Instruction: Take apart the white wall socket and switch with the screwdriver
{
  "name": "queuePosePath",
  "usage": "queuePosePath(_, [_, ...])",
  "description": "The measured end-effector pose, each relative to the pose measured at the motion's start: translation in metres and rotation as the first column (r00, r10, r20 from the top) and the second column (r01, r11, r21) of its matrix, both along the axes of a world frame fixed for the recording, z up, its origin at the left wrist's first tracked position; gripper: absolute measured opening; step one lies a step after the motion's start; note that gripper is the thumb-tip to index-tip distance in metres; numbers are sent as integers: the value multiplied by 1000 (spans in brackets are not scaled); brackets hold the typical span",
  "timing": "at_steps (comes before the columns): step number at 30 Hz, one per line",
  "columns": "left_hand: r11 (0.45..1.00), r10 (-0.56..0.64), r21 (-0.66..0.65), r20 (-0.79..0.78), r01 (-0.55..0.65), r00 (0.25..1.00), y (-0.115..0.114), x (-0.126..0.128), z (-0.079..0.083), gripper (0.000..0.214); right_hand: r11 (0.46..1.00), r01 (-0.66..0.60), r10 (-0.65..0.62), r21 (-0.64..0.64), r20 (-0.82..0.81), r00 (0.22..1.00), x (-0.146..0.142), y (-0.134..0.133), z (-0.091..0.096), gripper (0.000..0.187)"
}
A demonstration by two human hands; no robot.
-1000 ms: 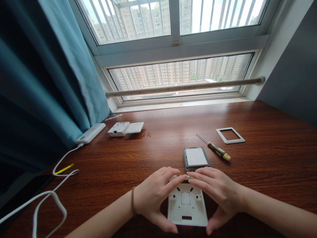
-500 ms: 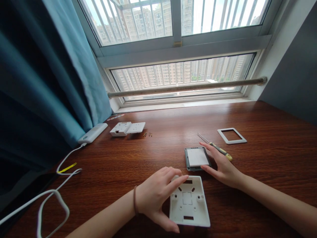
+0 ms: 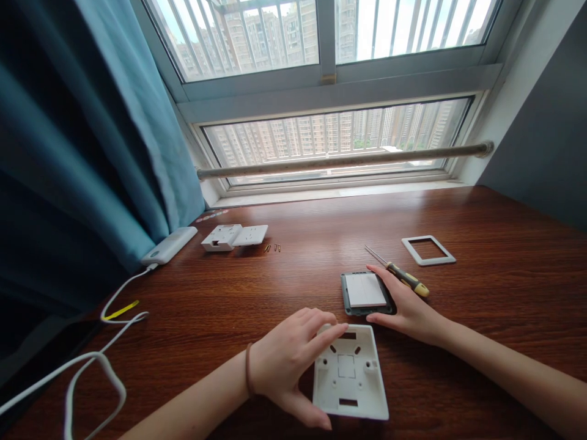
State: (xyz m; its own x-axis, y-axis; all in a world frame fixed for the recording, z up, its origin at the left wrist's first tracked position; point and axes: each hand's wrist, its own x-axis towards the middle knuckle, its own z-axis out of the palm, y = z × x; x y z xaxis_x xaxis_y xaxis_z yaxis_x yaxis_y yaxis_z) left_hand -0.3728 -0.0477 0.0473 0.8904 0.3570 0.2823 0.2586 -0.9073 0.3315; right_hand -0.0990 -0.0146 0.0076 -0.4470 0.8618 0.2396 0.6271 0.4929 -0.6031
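Observation:
My left hand (image 3: 293,360) spans the left side of a white plastic back box (image 3: 347,366), which lies open side up on the desk. Its fingers rest over the far edge and its thumb is at the near left corner. Further back, my right hand (image 3: 403,305) reaches round the right side of a wall switch (image 3: 365,290) with a white panel and dark grey frame. Fingertips sit at the far edge of the switch, thumb at the near edge. Right behind that hand lies a screwdriver (image 3: 407,280) with a yellow and black handle, tip pointing back left.
A white square frame (image 3: 428,261) lies at the back right. Toward the back left are a white box with an attached plate (image 3: 222,237), several small brass screws (image 3: 272,248) and a white power strip (image 3: 170,245). White cable (image 3: 103,360) loops at the left, near a yellow strip (image 3: 123,310).
My right thumb has slid from the switch's panel down to its near edge, and the fingertips have shifted slightly left. My left hand and the back box stay put.

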Motion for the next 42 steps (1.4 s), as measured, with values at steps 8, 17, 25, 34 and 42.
queuePosePath(8, [1000, 5, -3, -11, -5, 1000, 1, 0, 0, 106, 1000, 4, -4, -17, -12, 1000, -1, -1, 1, 81])
queuePosePath(17, [1000, -2, -1, -5, 2, 1000, 1, 0, 1, 105, 1000, 4, -5, -25, -12, 1000, -1, -1, 1, 80])
queuePosePath(25, [1000, -1, 5, -8, 1, 1000, 1, 1, 2, 104, 1000, 2, -3, -26, -30, 1000, -2, -2, 3, 79])
queuePosePath(34, [1000, -2, 6, -1, 2, 1000, 1, 1, 2, 104, 1000, -2, 2, -18, -36, 999, -1, 0, 1, 79])
queuePosePath(42, [1000, -2, 15, -6, 2, 1000, 0, 1, 2, 105, 1000, -3, 2, -16, -43, 999, -1, 0, 1, 80])
